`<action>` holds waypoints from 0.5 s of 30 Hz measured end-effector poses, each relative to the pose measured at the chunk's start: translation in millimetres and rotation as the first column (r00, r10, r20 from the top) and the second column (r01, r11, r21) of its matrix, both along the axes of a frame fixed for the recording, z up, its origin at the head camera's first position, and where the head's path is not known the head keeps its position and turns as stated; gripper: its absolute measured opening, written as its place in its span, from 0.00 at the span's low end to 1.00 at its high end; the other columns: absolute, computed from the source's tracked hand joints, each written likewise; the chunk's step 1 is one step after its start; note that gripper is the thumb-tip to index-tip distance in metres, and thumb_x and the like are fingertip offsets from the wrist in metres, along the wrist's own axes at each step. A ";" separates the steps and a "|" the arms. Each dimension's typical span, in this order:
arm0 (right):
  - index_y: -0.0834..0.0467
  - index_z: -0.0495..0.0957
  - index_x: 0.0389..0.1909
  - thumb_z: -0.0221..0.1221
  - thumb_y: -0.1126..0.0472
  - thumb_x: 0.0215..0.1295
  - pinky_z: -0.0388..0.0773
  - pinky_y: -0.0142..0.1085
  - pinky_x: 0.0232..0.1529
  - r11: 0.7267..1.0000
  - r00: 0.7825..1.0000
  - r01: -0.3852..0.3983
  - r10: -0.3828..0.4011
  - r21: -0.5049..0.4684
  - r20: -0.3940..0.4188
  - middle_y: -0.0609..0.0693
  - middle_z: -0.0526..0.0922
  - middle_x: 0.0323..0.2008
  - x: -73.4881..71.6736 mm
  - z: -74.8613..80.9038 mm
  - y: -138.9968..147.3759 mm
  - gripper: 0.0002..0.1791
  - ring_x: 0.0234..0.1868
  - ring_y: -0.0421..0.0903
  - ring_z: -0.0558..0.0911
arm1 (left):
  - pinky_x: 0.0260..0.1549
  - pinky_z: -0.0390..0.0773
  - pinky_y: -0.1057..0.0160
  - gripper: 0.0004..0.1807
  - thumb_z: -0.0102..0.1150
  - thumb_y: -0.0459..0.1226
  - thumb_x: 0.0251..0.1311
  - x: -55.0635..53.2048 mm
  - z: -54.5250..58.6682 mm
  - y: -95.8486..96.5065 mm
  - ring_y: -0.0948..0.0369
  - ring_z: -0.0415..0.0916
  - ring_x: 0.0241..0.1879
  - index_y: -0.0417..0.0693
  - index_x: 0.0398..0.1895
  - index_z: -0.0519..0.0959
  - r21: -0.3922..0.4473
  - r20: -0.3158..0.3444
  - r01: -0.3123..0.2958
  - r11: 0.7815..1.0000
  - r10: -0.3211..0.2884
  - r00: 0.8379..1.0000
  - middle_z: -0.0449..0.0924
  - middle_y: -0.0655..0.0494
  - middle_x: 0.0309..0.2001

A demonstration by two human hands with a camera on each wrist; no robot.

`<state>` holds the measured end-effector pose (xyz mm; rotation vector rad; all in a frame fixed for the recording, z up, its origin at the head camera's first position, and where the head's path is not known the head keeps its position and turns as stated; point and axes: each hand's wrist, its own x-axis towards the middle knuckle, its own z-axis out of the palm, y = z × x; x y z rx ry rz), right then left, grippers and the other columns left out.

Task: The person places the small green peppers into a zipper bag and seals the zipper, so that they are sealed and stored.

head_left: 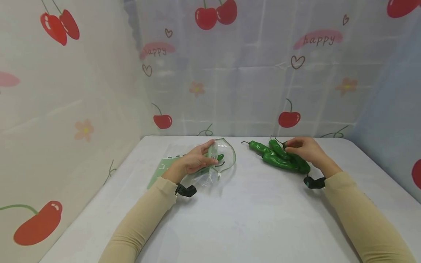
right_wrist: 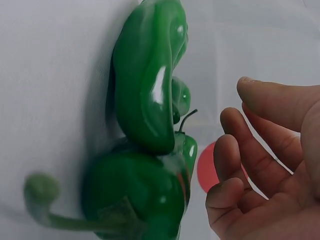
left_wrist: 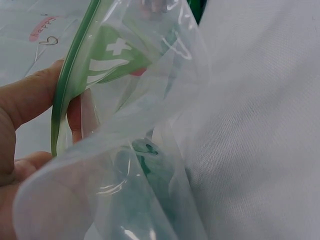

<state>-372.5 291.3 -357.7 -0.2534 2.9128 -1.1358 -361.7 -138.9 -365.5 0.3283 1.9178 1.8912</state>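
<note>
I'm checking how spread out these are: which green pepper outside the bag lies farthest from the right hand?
The leftmost pepper in the head view, its stem pointing left; the other loose peppers lie nearer the right hand.

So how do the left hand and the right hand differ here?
The left hand holds the clear bag near its green-edged opening; the right hand holds nothing, its fingers apart from the thumb. The left hand is well away from the pile of green peppers; the right hand is close. Both extend from beige sleeves.
</note>
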 end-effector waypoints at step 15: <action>0.65 0.75 0.65 0.62 0.50 0.73 0.72 0.63 0.63 0.998 1.000 -0.003 0.002 0.063 0.009 0.68 0.77 0.61 1.0 -9.1 20.9 0.28 0.61 0.64 0.74 | 0.50 0.81 0.69 0.58 0.66 0.21 0.60 0.8 -1.1 0.5 0.49 0.57 0.77 0.57 0.85 0.43 0.006 -0.020 0.014 1.000 -0.014 1.000 0.37 0.57 0.85</action>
